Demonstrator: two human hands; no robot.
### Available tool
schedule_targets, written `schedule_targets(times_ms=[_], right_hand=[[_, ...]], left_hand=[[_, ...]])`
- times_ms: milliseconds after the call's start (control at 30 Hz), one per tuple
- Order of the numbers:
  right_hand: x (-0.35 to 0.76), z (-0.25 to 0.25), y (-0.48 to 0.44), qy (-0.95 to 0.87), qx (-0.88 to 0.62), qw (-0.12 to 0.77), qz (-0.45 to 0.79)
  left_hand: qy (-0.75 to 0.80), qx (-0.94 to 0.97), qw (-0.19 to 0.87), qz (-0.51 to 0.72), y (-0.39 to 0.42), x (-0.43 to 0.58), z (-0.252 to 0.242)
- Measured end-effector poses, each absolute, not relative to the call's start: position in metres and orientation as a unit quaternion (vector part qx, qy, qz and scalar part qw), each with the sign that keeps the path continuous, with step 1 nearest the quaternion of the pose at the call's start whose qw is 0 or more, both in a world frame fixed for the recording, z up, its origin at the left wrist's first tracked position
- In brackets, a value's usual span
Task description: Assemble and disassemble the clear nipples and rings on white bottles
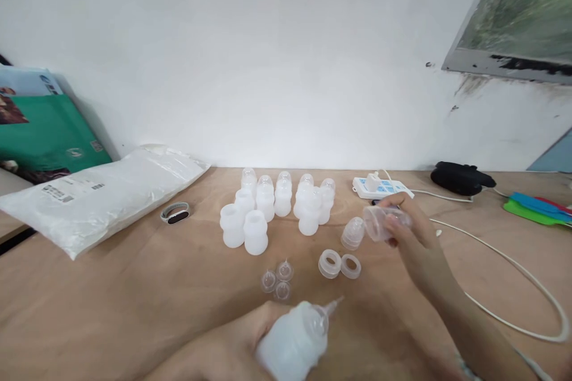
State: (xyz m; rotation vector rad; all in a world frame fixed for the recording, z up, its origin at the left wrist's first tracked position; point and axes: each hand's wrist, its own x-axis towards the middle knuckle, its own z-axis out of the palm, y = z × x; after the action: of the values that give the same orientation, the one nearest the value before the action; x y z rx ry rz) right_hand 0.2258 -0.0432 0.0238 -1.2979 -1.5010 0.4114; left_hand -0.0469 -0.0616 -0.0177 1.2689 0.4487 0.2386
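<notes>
My left hand (236, 342) is closed around a white translucent baby bottle (290, 339), tilted to the right, with a clear nipple (318, 320) at its mouth. My right hand (415, 238) grips a clear plastic cap (379, 224) on its side; whether more than one is nested there, I cannot tell. Beside it, another clear cap or small stack of caps (353, 233) stands on the table. Two collar rings (329, 274) lie in front of these caps. Several loose nipples (282, 292) sit beyond my left hand. Uncapped bottles (255, 238) stand behind the nipples.
Bottles with domed caps (265, 205) stand near the wall. A white plastic parcel (125, 184) and a wristband (175, 214) lie left. At right are a power strip (379, 186), a white cable (513, 259), a black case (462, 177) and coloured sheets (536, 209).
</notes>
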Motion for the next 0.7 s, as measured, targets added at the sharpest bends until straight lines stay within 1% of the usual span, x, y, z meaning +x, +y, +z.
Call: schedule_targets(times_ms=[67, 133, 200, 267, 300, 367, 467, 533, 600, 700], right_hand=[[0.244, 0.023, -0.035, -0.642, -0.619, 0.442, 0.097], [0.258, 0.015, -0.031, -0.653, -0.693, 0.303, 0.048], [0.266, 0.001, -0.031, -0.677, -0.714, 0.173, 0.042], [0.269, -0.012, -0.031, -0.704, -0.699, 0.109, 0.061], [0.269, -0.017, -0.031, -0.712, -0.691, 0.102, 0.073], [0.268, -0.021, -0.032, -0.703, -0.696, 0.124, 0.083], [0.257, -0.013, -0.038, -0.681, -0.700, 0.207, 0.061], [0.243, -0.004, -0.046, -0.695, -0.664, 0.268, 0.071], [0.223, 0.005, -0.056, -0.720, -0.610, 0.296, 0.146], [0.186, 0.009, -0.069, -0.738, -0.525, 0.278, 0.321]], left_hand=[[0.223, 0.544, 0.795, 0.150, -0.061, -0.047, -0.029], [0.237, 0.530, 0.793, 0.183, -0.060, -0.048, -0.037], [0.249, 0.537, 0.780, 0.204, -0.058, -0.049, -0.040], [0.261, 0.548, 0.767, 0.209, -0.056, -0.049, -0.040], [0.270, 0.551, 0.760, 0.212, -0.056, -0.049, -0.040], [0.297, 0.559, 0.743, 0.217, -0.056, -0.048, -0.040], [0.344, 0.579, 0.701, 0.233, -0.058, -0.046, -0.041], [0.379, 0.614, 0.647, 0.248, -0.061, -0.044, -0.041], [0.414, 0.664, 0.565, 0.263, -0.063, -0.042, -0.039], [0.437, 0.728, 0.458, 0.263, -0.068, -0.038, -0.034]])
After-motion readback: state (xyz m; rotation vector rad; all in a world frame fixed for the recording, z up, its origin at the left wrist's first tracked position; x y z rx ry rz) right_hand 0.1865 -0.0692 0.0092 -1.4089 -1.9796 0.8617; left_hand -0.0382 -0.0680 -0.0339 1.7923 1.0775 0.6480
